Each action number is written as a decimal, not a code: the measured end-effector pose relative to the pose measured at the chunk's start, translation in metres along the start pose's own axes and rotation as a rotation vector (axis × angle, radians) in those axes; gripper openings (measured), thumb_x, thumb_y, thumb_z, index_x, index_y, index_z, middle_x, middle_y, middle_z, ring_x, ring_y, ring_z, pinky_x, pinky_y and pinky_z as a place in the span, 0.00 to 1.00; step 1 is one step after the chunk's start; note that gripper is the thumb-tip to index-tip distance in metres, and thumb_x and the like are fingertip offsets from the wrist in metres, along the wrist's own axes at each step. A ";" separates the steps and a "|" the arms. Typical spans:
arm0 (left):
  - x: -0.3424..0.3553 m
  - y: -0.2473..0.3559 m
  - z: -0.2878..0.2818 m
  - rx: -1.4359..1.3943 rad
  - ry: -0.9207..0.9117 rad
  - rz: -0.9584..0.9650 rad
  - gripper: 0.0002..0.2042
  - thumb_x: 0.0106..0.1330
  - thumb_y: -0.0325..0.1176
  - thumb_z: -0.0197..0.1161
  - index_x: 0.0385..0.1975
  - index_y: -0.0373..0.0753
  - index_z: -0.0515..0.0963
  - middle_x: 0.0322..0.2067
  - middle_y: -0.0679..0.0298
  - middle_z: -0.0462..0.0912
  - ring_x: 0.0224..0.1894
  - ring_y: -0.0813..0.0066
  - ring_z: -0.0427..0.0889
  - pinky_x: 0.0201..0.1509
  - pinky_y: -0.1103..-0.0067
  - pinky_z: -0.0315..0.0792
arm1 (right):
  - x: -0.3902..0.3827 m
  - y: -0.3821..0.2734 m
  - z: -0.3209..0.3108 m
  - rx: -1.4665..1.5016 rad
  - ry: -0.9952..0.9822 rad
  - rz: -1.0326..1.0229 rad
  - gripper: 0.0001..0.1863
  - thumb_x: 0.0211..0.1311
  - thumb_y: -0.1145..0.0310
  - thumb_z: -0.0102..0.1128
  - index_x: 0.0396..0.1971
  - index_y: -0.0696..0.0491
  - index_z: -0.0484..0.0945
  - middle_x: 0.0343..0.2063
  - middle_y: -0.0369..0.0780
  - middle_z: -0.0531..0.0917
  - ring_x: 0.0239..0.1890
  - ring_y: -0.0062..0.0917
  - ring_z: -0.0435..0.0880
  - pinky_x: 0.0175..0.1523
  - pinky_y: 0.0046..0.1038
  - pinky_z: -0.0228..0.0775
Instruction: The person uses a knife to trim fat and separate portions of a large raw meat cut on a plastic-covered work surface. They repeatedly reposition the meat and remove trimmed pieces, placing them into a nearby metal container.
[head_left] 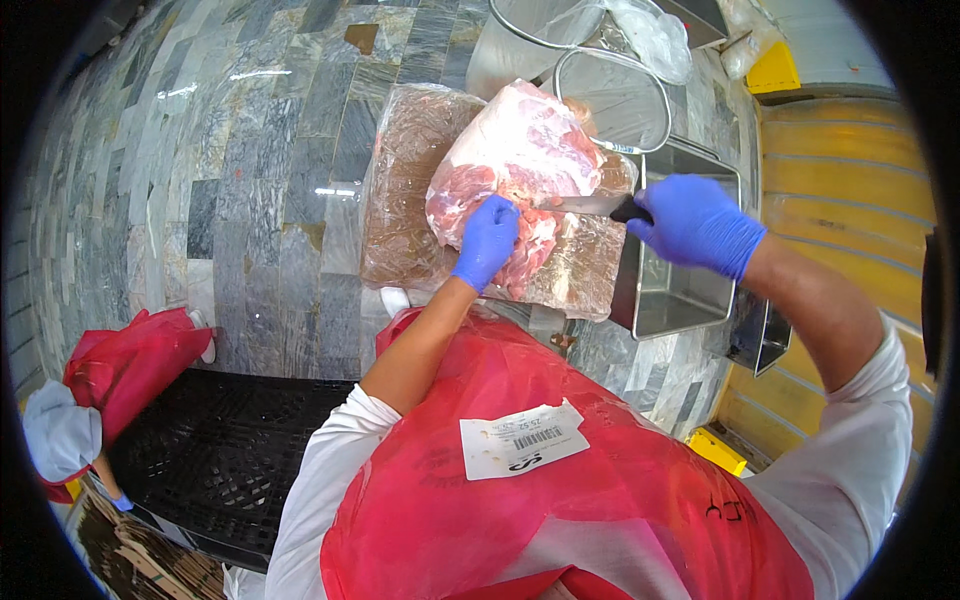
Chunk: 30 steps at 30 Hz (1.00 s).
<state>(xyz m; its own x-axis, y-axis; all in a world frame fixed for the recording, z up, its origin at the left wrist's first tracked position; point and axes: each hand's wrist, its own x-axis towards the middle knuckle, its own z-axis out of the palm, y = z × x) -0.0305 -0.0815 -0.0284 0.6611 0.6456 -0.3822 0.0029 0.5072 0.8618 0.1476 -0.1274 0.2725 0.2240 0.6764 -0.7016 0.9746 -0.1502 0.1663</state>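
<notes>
A large cut of raw meat (520, 145) with a pale fat layer lies on a brown block wrapped in clear plastic (405, 215). My left hand (488, 242), in a blue glove, is closed on the near edge of the meat, its fingertips partly hidden. In my right hand (697, 225), also gloved in blue, is a knife (582, 204), held by its black handle. The blade points left, and its tip reaches the meat just right of my left fingers. Red flesh (530, 262) hangs toward me below the blade.
A steel bin (690, 290) stands right of the block. Behind the meat are a looped pale hose (668, 95) and a clear plastic bag (655, 40). At far left, a person in a red apron (140, 355) stands beside a black plastic pallet (240, 450). Yellow slats (840, 190) line the right.
</notes>
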 end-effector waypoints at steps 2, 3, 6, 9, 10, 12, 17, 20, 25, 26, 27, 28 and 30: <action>0.000 0.001 -0.004 0.024 0.000 -0.018 0.06 0.75 0.30 0.56 0.34 0.40 0.76 0.23 0.72 0.72 0.22 0.86 0.69 0.23 0.82 0.66 | -0.007 -0.002 0.030 0.063 0.076 -0.005 0.18 0.69 0.53 0.60 0.44 0.53 0.84 0.33 0.51 0.87 0.37 0.50 0.86 0.44 0.48 0.78; -0.005 0.006 -0.005 0.021 -0.010 -0.047 0.05 0.75 0.30 0.56 0.34 0.40 0.76 0.23 0.72 0.72 0.21 0.86 0.68 0.22 0.82 0.66 | -0.011 0.002 0.048 0.119 0.106 0.018 0.18 0.70 0.53 0.60 0.46 0.52 0.82 0.32 0.51 0.87 0.35 0.51 0.86 0.42 0.50 0.78; -0.008 0.031 -0.005 0.015 -0.019 -0.093 0.05 0.75 0.30 0.56 0.35 0.41 0.76 0.22 0.72 0.72 0.20 0.86 0.67 0.21 0.83 0.64 | -0.024 0.014 0.098 0.331 0.223 0.065 0.18 0.70 0.52 0.60 0.43 0.53 0.82 0.31 0.50 0.87 0.33 0.50 0.87 0.41 0.50 0.79; -0.006 0.037 -0.007 0.004 -0.053 -0.130 0.05 0.76 0.31 0.57 0.35 0.43 0.75 0.22 0.72 0.73 0.18 0.87 0.66 0.19 0.84 0.62 | -0.032 0.024 0.159 0.391 0.410 0.040 0.20 0.71 0.51 0.61 0.52 0.50 0.80 0.29 0.50 0.86 0.30 0.49 0.86 0.36 0.48 0.78; -0.006 0.038 -0.008 -0.014 -0.060 -0.141 0.05 0.76 0.32 0.57 0.35 0.43 0.75 0.22 0.72 0.73 0.18 0.87 0.66 0.18 0.85 0.61 | -0.032 0.024 0.175 0.405 0.458 0.032 0.21 0.71 0.51 0.61 0.54 0.49 0.80 0.28 0.50 0.86 0.29 0.48 0.86 0.35 0.48 0.78; -0.007 0.042 -0.010 -0.016 -0.075 -0.155 0.05 0.76 0.32 0.57 0.34 0.45 0.75 0.22 0.72 0.73 0.17 0.87 0.66 0.18 0.85 0.60 | -0.031 0.024 0.204 0.449 0.480 0.057 0.22 0.71 0.51 0.61 0.56 0.48 0.78 0.28 0.49 0.86 0.29 0.47 0.86 0.33 0.46 0.78; -0.004 0.052 -0.012 0.042 -0.106 -0.142 0.05 0.77 0.33 0.58 0.35 0.46 0.74 0.22 0.72 0.73 0.16 0.86 0.66 0.16 0.85 0.59 | -0.026 0.010 0.255 0.526 0.529 0.105 0.24 0.72 0.50 0.61 0.60 0.48 0.77 0.30 0.47 0.86 0.26 0.46 0.86 0.30 0.44 0.78; 0.001 0.062 -0.011 0.030 -0.090 -0.197 0.04 0.77 0.32 0.56 0.36 0.45 0.74 0.22 0.71 0.73 0.16 0.86 0.66 0.17 0.85 0.59 | -0.020 0.005 0.279 0.580 0.573 0.105 0.25 0.72 0.50 0.61 0.61 0.48 0.76 0.28 0.47 0.85 0.25 0.44 0.86 0.28 0.43 0.77; 0.009 0.065 -0.019 0.047 -0.119 -0.214 0.03 0.76 0.31 0.57 0.37 0.46 0.74 0.21 0.71 0.73 0.15 0.85 0.66 0.15 0.85 0.57 | -0.014 0.009 0.283 0.617 0.683 0.056 0.24 0.70 0.50 0.62 0.59 0.49 0.78 0.26 0.46 0.85 0.24 0.43 0.85 0.28 0.43 0.77; 0.010 0.065 -0.021 0.053 -0.113 -0.220 0.03 0.76 0.31 0.57 0.37 0.46 0.74 0.21 0.71 0.73 0.15 0.85 0.65 0.15 0.85 0.57 | -0.012 0.008 0.286 0.636 0.709 0.049 0.24 0.70 0.50 0.62 0.59 0.49 0.78 0.26 0.46 0.85 0.24 0.43 0.86 0.28 0.43 0.77; 0.011 0.066 -0.021 0.049 -0.113 -0.225 0.03 0.76 0.30 0.56 0.37 0.46 0.74 0.21 0.71 0.73 0.15 0.85 0.65 0.15 0.85 0.57 | -0.010 0.009 0.288 0.648 0.735 0.041 0.24 0.70 0.50 0.62 0.59 0.48 0.78 0.26 0.46 0.85 0.24 0.44 0.86 0.28 0.44 0.77; 0.011 0.066 -0.022 0.044 -0.111 -0.229 0.03 0.76 0.30 0.56 0.37 0.46 0.74 0.21 0.71 0.72 0.15 0.85 0.65 0.15 0.85 0.57 | -0.011 0.009 0.289 0.659 0.737 0.041 0.25 0.70 0.50 0.62 0.59 0.48 0.77 0.26 0.46 0.85 0.24 0.44 0.85 0.28 0.44 0.77; 0.012 0.067 -0.024 0.031 -0.116 -0.228 0.03 0.75 0.30 0.55 0.38 0.46 0.74 0.21 0.71 0.72 0.15 0.85 0.64 0.15 0.85 0.56 | -0.013 0.006 0.290 0.678 0.736 0.037 0.25 0.70 0.50 0.62 0.60 0.48 0.77 0.27 0.46 0.85 0.24 0.44 0.85 0.28 0.44 0.77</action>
<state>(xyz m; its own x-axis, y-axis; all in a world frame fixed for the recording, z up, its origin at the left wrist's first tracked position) -0.0400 -0.0261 0.0164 0.7222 0.4462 -0.5285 0.1834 0.6132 0.7683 0.1530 -0.3457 0.0817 0.4179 0.9064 -0.0620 0.8164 -0.4047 -0.4120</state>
